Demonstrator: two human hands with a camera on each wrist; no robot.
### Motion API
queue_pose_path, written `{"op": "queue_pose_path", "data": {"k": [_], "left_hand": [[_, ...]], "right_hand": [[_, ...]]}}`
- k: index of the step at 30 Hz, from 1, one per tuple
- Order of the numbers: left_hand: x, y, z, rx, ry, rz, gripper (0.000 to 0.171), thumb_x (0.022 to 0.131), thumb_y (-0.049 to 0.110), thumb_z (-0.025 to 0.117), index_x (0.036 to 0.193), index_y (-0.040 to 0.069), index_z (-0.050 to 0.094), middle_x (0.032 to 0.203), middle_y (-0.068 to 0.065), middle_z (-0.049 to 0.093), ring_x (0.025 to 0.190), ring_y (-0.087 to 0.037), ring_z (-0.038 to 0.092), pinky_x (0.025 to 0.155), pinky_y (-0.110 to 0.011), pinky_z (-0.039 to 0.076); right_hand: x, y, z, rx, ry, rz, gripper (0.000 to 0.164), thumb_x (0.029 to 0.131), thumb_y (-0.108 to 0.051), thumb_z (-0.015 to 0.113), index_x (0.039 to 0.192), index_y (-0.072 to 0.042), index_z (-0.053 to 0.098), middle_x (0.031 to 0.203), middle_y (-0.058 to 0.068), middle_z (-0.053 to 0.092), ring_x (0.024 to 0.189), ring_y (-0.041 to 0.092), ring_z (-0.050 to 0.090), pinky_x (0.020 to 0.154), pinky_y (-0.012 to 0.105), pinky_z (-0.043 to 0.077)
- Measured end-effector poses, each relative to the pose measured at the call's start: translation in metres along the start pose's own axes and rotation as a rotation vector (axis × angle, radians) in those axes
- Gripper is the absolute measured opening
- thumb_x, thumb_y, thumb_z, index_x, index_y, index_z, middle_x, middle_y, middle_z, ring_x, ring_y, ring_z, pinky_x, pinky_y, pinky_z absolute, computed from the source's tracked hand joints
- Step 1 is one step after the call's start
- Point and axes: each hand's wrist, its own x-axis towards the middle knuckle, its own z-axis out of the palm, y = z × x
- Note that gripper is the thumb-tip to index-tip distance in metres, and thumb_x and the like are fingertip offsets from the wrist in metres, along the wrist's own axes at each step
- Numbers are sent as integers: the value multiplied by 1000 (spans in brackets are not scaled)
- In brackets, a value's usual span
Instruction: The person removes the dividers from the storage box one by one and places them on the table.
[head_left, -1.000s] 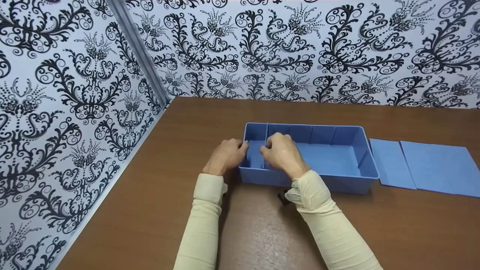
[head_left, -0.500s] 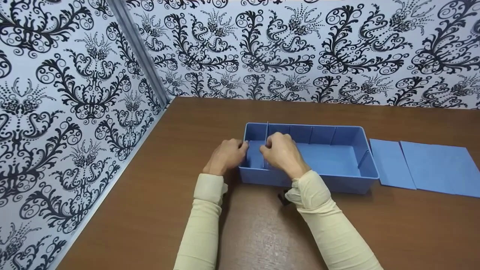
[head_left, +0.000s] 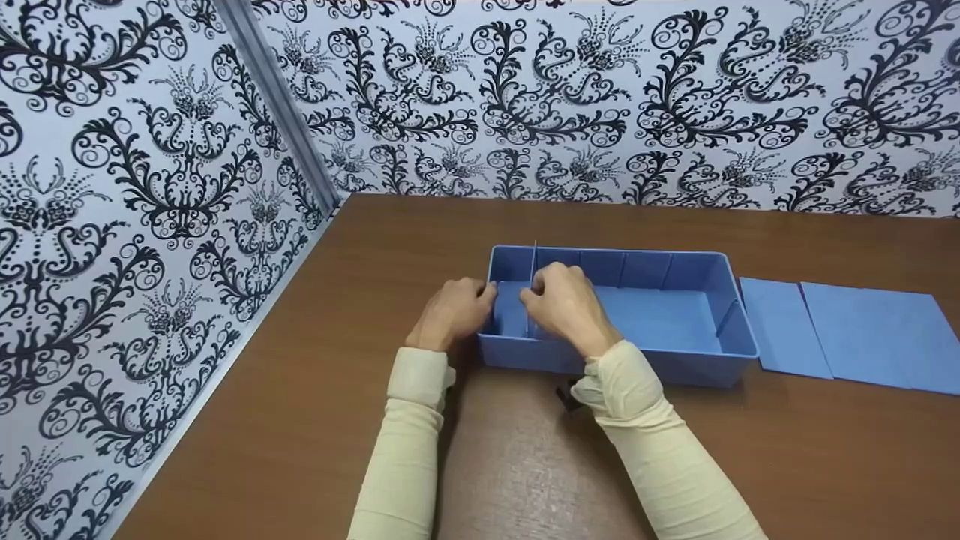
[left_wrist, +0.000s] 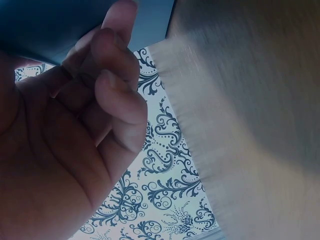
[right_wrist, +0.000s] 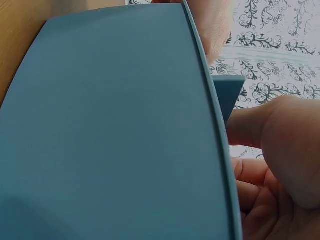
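A long blue plastic box [head_left: 660, 367] sits on the table, seen from above in the head view. Across its left part stands a thin blue divider [head_left: 534, 259], upright, its far end poking above the rim. My right hand [head_left: 568, 307] pinches this divider near its middle; in the right wrist view the divider's corner [right_wrist: 229, 90] shows above the box's outer wall [right_wrist: 110, 125]. At the box's left end my left hand [head_left: 454, 311] grips the end wall, thumb on the inside. Its curled fingers [left_wrist: 120, 97] appear in the left wrist view; the box hides part of them.
Flat blue panels [head_left: 877, 334] lie side by side on the brown table [head_left: 315, 405], right of the box. A small dark object [head_left: 568, 397] is partly hidden by the right cuff. Patterned walls [head_left: 562, 97] rise behind and at the left.
The divider has risen slightly, its far top end standing a bit higher over the rim. My right hand has lifted a little with it; my left hand stays put.
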Motion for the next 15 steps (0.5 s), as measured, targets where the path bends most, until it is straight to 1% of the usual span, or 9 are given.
{"op": "queue_pose_path", "data": {"k": [4, 8, 15], "left_hand": [[-1, 0, 0, -1, 0, 2, 39, 105, 36, 43, 109, 8, 69, 94, -8, 63, 83, -23, 58, 75, -40, 46], [0, -1, 0, -2, 0, 3, 39, 105, 36, 42, 108, 8, 69, 94, -8, 63, 83, -23, 58, 76, -40, 46], [0, -1, 0, 5, 9, 19, 41, 105, 35, 42, 116, 7, 69, 108, -11, 68, 90, -25, 60, 85, -45, 49]], "right_hand": [[0, 1, 0, 9, 12, -11, 31, 89, -15, 65, 59, -10, 61, 55, -1, 58, 51, 15, 52, 50, 28, 37], [0, 1, 0, 19, 19, -19, 30, 89, -14, 64, 60, -10, 63, 56, 0, 59, 50, 15, 52, 49, 28, 36], [-1, 0, -1, 26, 44, -39, 36, 87, -13, 63, 53, -13, 51, 50, -5, 46, 46, 13, 43, 47, 27, 30]]}}
